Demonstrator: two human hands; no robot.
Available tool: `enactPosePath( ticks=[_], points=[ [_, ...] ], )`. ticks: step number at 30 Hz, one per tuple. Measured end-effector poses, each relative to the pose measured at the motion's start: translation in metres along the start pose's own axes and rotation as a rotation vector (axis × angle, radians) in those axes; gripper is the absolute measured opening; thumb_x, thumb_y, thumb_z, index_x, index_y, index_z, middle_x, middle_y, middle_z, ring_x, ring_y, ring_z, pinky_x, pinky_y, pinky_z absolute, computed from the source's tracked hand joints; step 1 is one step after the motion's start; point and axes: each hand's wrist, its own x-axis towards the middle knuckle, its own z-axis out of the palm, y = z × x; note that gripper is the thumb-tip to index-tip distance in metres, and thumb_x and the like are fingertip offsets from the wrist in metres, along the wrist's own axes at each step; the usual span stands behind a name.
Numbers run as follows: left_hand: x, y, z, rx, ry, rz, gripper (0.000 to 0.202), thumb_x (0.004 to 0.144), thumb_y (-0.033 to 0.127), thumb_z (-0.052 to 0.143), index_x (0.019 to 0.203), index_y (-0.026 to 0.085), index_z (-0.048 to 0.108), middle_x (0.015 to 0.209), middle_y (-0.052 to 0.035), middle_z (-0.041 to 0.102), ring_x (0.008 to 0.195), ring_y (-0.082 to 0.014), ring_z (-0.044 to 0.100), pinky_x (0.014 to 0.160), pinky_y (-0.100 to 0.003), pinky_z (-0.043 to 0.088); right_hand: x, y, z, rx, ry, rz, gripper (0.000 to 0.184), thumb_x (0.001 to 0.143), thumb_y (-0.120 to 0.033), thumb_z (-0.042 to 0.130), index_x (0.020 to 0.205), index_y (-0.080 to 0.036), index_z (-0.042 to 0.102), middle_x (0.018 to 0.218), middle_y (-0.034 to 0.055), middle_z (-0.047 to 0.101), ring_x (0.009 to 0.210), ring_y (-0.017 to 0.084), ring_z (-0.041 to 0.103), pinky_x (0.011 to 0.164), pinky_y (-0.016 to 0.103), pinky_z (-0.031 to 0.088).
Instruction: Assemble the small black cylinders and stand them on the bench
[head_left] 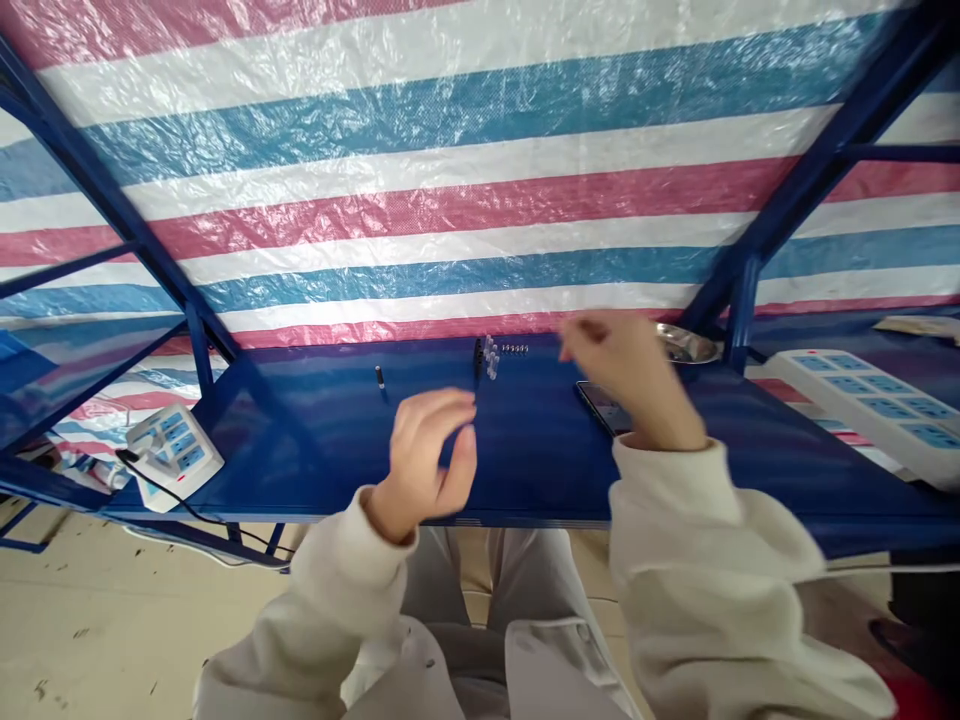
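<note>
so right now i'm holding both hands over the blue tabletop [525,460] and, far as i can judge, i'm sitting between two moves with the little parts. my left hand [427,465] is hanging in front of the small black pieces [478,357] and the clear tubes [491,358], with the fingers curling loosely and the thumb standing apart, so they aren't pinching anything i can see. my right hand [626,365] is blurring out near the metal bowl [686,343], and that arm is partly covering the phone [598,408]; those fingers are curling in, but i can't tell if they're pinching something small. the parts themselves are sitting in a tidy cluster toward the back of the tabletop, with a row of tiny shiny bits [514,349] lying just right of the tubes. the little black-and-white cylinder [379,377] is sitting off on its own to the left. i'm guessing the next move is calling for a fine fingertip pinch, coming in from the front so i'm not knocking the neighbours around.
</note>
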Motion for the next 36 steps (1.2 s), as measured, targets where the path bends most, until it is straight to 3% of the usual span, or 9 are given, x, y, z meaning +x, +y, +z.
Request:
enactPosePath(
  ticks=[2, 4, 8, 12, 19, 23, 26, 30, 36],
  points=[
    [0.011, -0.019, 0.024, 0.041, -0.055, -0.063, 0.033, 0.091, 0.022, 0.038, 0.123, 0.020, 0.047, 0.118, -0.0114, 0.056, 0.112, -0.0222, 0.051, 0.097, -0.043, 0.041, 0.005, 0.026, 0.032, -0.241, -0.337, 0.131, 0.012, 0.075, -0.023, 0.063, 0.064, -0.019, 0.066, 0.055, 0.0007, 0.061, 0.054, 0.014, 0.058, 0.059, 0.027, 0.044],
    [0.019, -0.043, 0.053, 0.099, -0.190, -0.176, 0.043, 0.090, 0.019, 0.033, 0.133, 0.018, 0.037, 0.123, -0.0137, 0.052, 0.114, -0.0235, 0.049, 0.099, -0.044, 0.039, 0.007, 0.053, 0.064, -0.357, -0.560, 0.244, 0.010, 0.074, -0.026, 0.065, 0.073, -0.017, 0.068, 0.066, 0.0051, 0.067, 0.062, 0.017, 0.062, 0.060, 0.027, 0.045],
    [0.020, -0.081, 0.104, 0.198, -0.489, -0.351, 0.062, 0.085, 0.014, 0.036, 0.145, 0.020, 0.018, 0.128, -0.0136, 0.047, 0.113, -0.0247, 0.047, 0.093, -0.042, 0.041, 0.004, 0.080, 0.109, -0.488, -0.557, 0.343, 0.031, 0.074, -0.032, 0.065, 0.099, -0.013, 0.067, 0.098, 0.0131, 0.069, 0.091, 0.024, 0.064, 0.072, 0.028, 0.045],
    [0.016, -0.092, 0.129, 0.278, -0.614, -0.444, 0.067, 0.085, 0.014, 0.036, 0.146, 0.023, 0.012, 0.132, -0.0142, 0.042, 0.112, -0.0260, 0.046, 0.089, -0.041, 0.042, -0.002, 0.084, 0.128, -0.476, -0.504, 0.369, 0.034, 0.079, -0.034, 0.059, 0.108, -0.015, 0.064, 0.108, 0.0130, 0.066, 0.102, 0.024, 0.061, 0.078, 0.029, 0.044],
    [0.018, -0.095, 0.145, 0.355, -0.651, -0.395, 0.064, 0.086, 0.013, 0.034, 0.146, 0.024, 0.016, 0.132, -0.0145, 0.042, 0.112, -0.0265, 0.045, 0.087, -0.040, 0.041, -0.006, 0.088, 0.139, -0.465, -0.434, 0.340, 0.034, 0.083, -0.035, 0.055, 0.110, -0.016, 0.063, 0.107, 0.0117, 0.066, 0.101, 0.022, 0.060, 0.079, 0.028, 0.044],
    [0.020, -0.096, 0.149, 0.388, -0.677, -0.372, 0.058, 0.086, 0.013, 0.034, 0.143, 0.021, 0.027, 0.133, -0.0157, 0.043, 0.112, -0.0273, 0.046, 0.086, -0.041, 0.041, -0.007, 0.088, 0.142, -0.474, -0.415, 0.345, 0.032, 0.084, -0.036, 0.053, 0.109, -0.018, 0.063, 0.106, 0.0099, 0.066, 0.100, 0.022, 0.060, 0.077, 0.028, 0.043],
    [0.022, -0.097, 0.150, 0.406, -0.635, -0.345, 0.048, 0.088, 0.013, 0.032, 0.136, 0.016, 0.039, 0.122, -0.0163, 0.051, 0.108, -0.0262, 0.049, 0.084, -0.039, 0.042, -0.007, 0.088, 0.143, -0.472, -0.397, 0.350, 0.032, 0.084, -0.036, 0.052, 0.108, -0.018, 0.063, 0.105, 0.0093, 0.066, 0.099, 0.022, 0.060, 0.078, 0.029, 0.043],
    [0.026, -0.099, 0.147, 0.409, -0.591, -0.335, 0.035, 0.090, 0.014, 0.032, 0.114, 0.014, 0.058, 0.105, -0.0134, 0.062, 0.099, -0.0233, 0.055, 0.084, -0.036, 0.042, -0.007, 0.088, 0.145, -0.468, -0.384, 0.351, 0.030, 0.083, -0.036, 0.053, 0.106, -0.019, 0.064, 0.104, 0.0086, 0.067, 0.099, 0.022, 0.060, 0.079, 0.030, 0.042],
    [0.027, -0.096, 0.127, 0.320, -0.455, -0.379, 0.026, 0.090, 0.018, 0.041, 0.101, 0.016, 0.064, 0.099, -0.0095, 0.066, 0.093, -0.0206, 0.060, 0.083, -0.033, 0.045, -0.007, 0.087, 0.145, -0.428, -0.356, 0.376, 0.027, 0.083, -0.036, 0.054, 0.102, -0.021, 0.065, 0.102, 0.0061, 0.068, 0.099, 0.022, 0.059, 0.080, 0.031, 0.041]
  ],
)
